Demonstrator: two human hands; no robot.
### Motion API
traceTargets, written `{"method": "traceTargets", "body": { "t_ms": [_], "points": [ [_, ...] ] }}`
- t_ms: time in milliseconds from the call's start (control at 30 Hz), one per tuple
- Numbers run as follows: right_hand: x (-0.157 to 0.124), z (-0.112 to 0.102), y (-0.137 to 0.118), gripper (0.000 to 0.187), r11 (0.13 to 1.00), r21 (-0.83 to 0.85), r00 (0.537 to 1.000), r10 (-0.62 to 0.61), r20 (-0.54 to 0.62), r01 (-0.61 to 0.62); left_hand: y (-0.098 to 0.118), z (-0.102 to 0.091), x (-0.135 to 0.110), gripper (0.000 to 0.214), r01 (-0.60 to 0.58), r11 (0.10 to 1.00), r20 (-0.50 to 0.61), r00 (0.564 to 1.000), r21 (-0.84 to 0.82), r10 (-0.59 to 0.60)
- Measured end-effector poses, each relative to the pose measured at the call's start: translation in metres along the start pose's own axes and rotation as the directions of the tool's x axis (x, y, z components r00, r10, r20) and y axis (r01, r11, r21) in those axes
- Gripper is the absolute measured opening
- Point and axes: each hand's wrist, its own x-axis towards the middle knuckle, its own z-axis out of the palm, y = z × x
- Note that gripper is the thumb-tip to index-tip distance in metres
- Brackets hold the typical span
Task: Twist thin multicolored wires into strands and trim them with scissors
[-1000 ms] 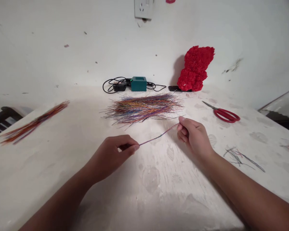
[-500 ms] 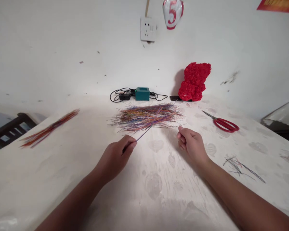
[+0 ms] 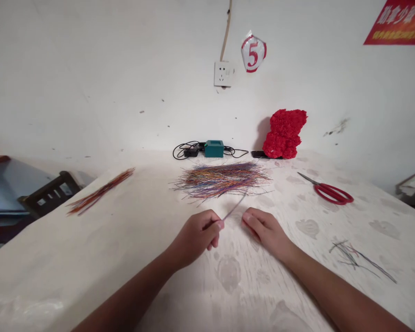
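Note:
My left hand (image 3: 200,237) is closed in a pinch on one end of a thin purple wire (image 3: 235,210). The wire slants up and away from the fingertips toward a loose pile of multicoloured wires (image 3: 224,179) in the middle of the table. Just right of that wire, my right hand (image 3: 264,230) is closed, thumb against the curled fingers. Whether something thin sits between those fingers is hidden. A small gap separates the two hands, both in front of the pile.
On the table (image 3: 124,249), a sorted wire bundle (image 3: 102,191) lies left. Red-handled scissors (image 3: 332,192) and several dark wire scraps (image 3: 352,256) lie right. Against the wall are a teal box (image 3: 214,149) with black cables, a red flower-covered figure (image 3: 285,134) and a dark flat object (image 3: 259,154).
The purple wire is drawn out of the pile, toward me. My left hand has shifted right and my right hand has come closer to it. The view has tilted up.

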Motion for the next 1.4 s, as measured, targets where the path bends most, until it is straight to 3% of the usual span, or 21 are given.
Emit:
{"method": "traceTargets", "body": {
  "t_ms": [67,133,300,400,567,800,1233,1400],
  "points": [
    [-0.006,0.007,-0.006,0.044,0.998,0.056,0.992,-0.027,0.127,0.020,0.003,0.016,0.001,0.025,0.038,0.992,0.099,0.995,-0.116,-0.027],
    [-0.009,0.011,-0.008,0.043,0.996,0.092,0.985,-0.022,0.172,0.006,0.002,0.028,0.002,0.025,0.045,0.985,0.126,0.992,-0.166,-0.024],
    [-0.009,0.007,-0.004,0.041,0.993,0.092,0.975,0.054,0.217,-0.075,-0.007,0.042,0.004,0.030,-0.013,0.998,0.098,0.995,-0.062,0.019],
    [-0.009,0.004,-0.004,0.042,0.988,0.120,0.965,0.068,0.252,-0.101,-0.010,0.040,0.003,0.027,-0.027,0.999,0.136,0.990,-0.023,0.030],
    [-0.009,0.003,-0.008,0.044,0.975,0.189,0.978,0.084,0.190,-0.120,-0.009,0.028,0.002,0.015,-0.041,0.994,0.210,0.976,-0.102,0.062],
    [-0.008,-0.002,-0.010,0.048,0.975,0.191,0.986,0.088,0.141,-0.115,-0.003,0.022,0.003,0.009,-0.161,0.987,0.169,0.973,-0.010,0.160],
    [-0.011,0.000,-0.012,0.043,0.964,0.211,0.976,0.123,0.181,-0.160,-0.004,0.022,0.003,0.013,-0.129,0.989,0.176,0.974,-0.077,0.141],
    [-0.012,0.000,-0.012,0.040,0.967,0.195,0.956,0.106,0.273,-0.163,-0.002,0.023,0.003,0.016,-0.111,0.991,0.147,0.982,-0.069,0.120]
  ]
}}
